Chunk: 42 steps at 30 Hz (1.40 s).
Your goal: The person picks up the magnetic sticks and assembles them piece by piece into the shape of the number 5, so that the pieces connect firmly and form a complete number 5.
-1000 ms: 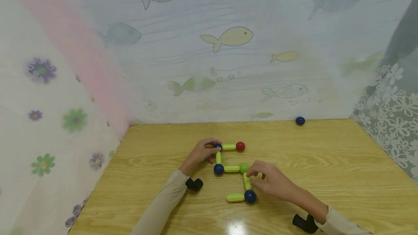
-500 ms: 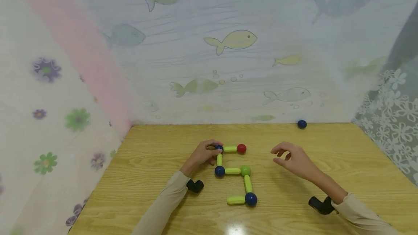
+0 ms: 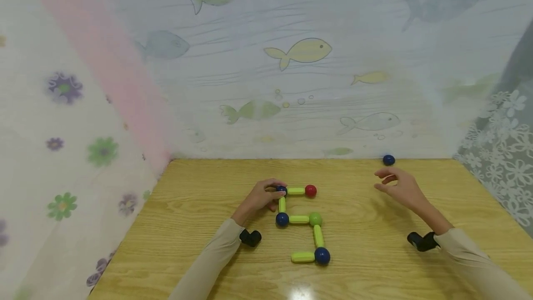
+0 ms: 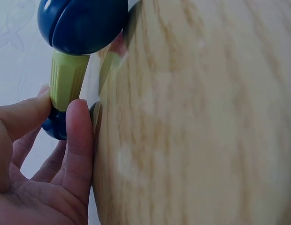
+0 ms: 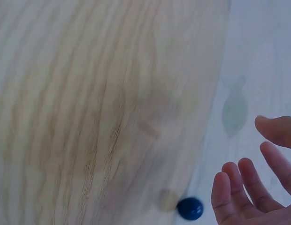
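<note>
A zigzag chain of yellow-green sticks (image 3: 299,219) and coloured balls lies on the wooden table. It has a red ball (image 3: 310,190) at its far end, a green ball (image 3: 315,219) at one bend and a blue ball (image 3: 322,256) at the near bend. My left hand (image 3: 259,196) holds the blue ball (image 3: 281,190) at the far-left corner. In the left wrist view, thumb and fingers stand around that ball (image 4: 55,125) and the end of its stick (image 4: 68,79). My right hand (image 3: 404,190) holds nothing, fingers loosely bent, near a lone blue ball (image 3: 389,160).
The lone ball sits at the table's (image 3: 200,235) far edge, against a fish-patterned sheet (image 3: 250,68). Flowered cloth (image 3: 75,175) borders the left and lacy fabric (image 3: 508,152) the right. Each wrist wears a black camera (image 3: 251,238).
My right hand has left the chain beside the green ball and moved right and away, toward the lone blue ball. My left hand keeps its hold on the corner ball.
</note>
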Tool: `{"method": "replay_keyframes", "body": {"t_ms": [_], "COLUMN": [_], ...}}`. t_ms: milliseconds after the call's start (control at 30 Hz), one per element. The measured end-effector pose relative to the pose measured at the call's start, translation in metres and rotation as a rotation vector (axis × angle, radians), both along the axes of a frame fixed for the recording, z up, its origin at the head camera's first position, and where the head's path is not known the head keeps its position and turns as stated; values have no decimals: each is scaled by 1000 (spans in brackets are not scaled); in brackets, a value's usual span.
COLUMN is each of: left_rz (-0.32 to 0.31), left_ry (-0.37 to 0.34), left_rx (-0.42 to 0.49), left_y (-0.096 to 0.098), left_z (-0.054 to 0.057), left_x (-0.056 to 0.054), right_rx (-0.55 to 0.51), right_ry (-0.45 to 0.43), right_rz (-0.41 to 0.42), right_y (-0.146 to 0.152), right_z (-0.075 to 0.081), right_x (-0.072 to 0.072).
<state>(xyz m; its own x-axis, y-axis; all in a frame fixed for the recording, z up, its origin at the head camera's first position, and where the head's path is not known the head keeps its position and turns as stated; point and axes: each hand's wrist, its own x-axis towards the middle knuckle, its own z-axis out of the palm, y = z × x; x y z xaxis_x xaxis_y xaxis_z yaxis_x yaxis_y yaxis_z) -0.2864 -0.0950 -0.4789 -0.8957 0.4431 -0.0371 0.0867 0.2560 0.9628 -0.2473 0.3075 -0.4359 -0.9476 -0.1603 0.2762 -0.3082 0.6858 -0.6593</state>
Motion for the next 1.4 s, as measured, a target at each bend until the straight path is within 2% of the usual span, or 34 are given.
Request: {"method": "replay_keyframes", "body": {"t_ms": [233, 467, 700, 867, 1000, 1167, 1400], "left_rz": [10, 18, 16, -8, -12, -5, 14], "left_ry": [-2, 3, 3, 23, 20, 16, -5], "left_rx": [-10, -10, -3, -1, -4, -8, -9], "left_y": [1, 0, -1, -1, 1, 3, 1], "left_z": [1, 0, -2, 1, 2, 3, 3], "left_x": [0, 0, 1, 2, 2, 2, 2], "right_rx": [-22, -122, -176, -174, -190, -174, -150], "right_ry": [-8, -65, -112, -78, -61, -60, -73], "right_rz": [-114, -211, -292, -345, -360, -321, -280], "right_y": [29, 44, 44, 38, 35, 33, 36], "right_z": [-8, -15, -27, -34, -36, -37, -36], "right_x": [-23, -47, -67, -79, -82, -82, -73]}}
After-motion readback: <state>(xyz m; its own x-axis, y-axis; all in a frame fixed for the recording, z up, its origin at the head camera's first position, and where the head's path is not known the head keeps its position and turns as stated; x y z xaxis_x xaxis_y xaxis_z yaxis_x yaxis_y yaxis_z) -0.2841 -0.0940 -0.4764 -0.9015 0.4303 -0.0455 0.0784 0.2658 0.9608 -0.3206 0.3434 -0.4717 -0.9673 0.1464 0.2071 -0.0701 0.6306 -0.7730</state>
